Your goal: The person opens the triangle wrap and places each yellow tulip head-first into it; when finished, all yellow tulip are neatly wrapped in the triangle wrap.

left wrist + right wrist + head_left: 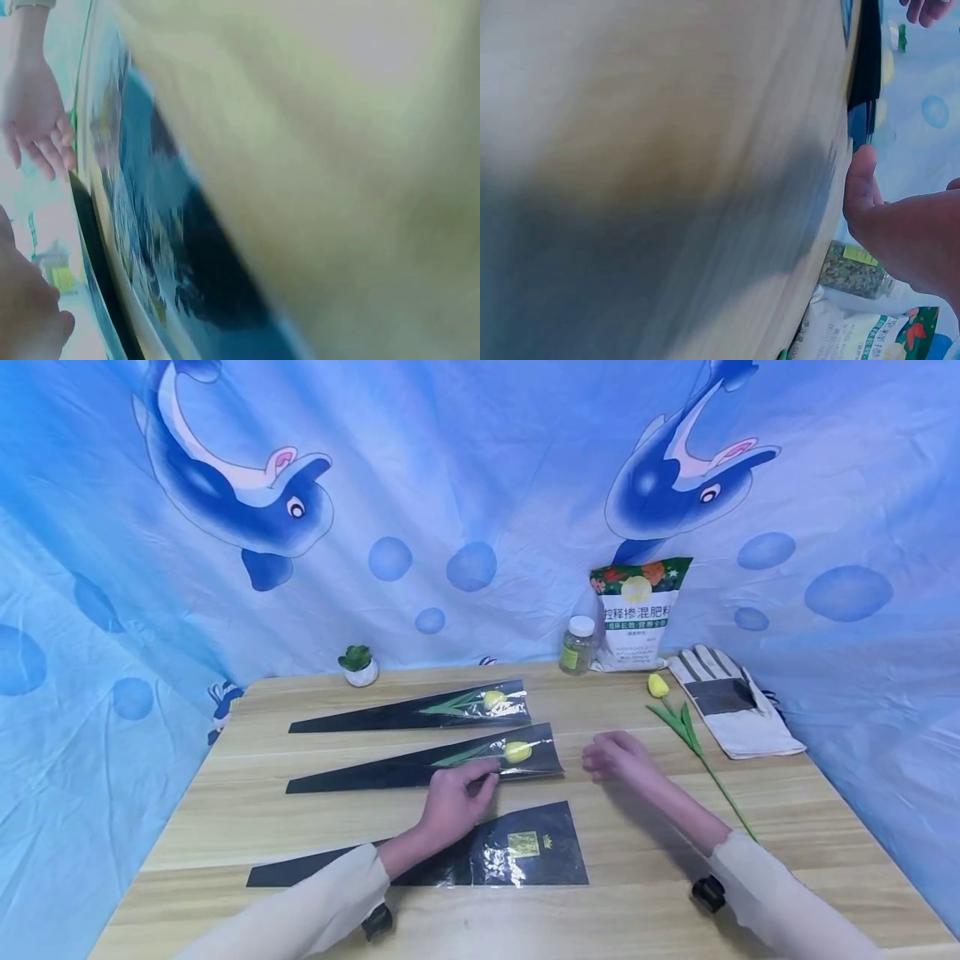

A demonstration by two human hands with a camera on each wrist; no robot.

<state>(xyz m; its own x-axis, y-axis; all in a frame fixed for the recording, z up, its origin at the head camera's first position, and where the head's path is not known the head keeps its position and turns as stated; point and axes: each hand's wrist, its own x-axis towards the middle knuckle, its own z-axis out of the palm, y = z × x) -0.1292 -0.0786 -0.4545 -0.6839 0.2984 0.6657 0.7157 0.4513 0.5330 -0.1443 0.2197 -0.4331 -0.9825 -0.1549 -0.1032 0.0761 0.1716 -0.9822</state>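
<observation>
The left hand [456,797] hovers over the lower edge of the middle black flower sleeve [345,777], fingers loosely bent, nothing visible in them. A yellow tulip [517,752] shows through that sleeve's clear front. Just right of the sleeve's wide end is the right hand [621,758], relaxed above the table and holding nothing. Its thumb [861,180] shows in the right wrist view. Nearer the body lies a flat black sleeve [551,843] with a gold label, partly covered by the left forearm. A loose yellow tulip [658,686] with a green stem lies right of the right hand.
Behind lies another sleeve [360,720] with a tulip inside. A potted plant [360,667], a jar [577,646] and a fertilizer bag [637,618] stand at the table's back. White gloves [738,710] lie at right. A dolphin-print curtain [480,485] hangs behind.
</observation>
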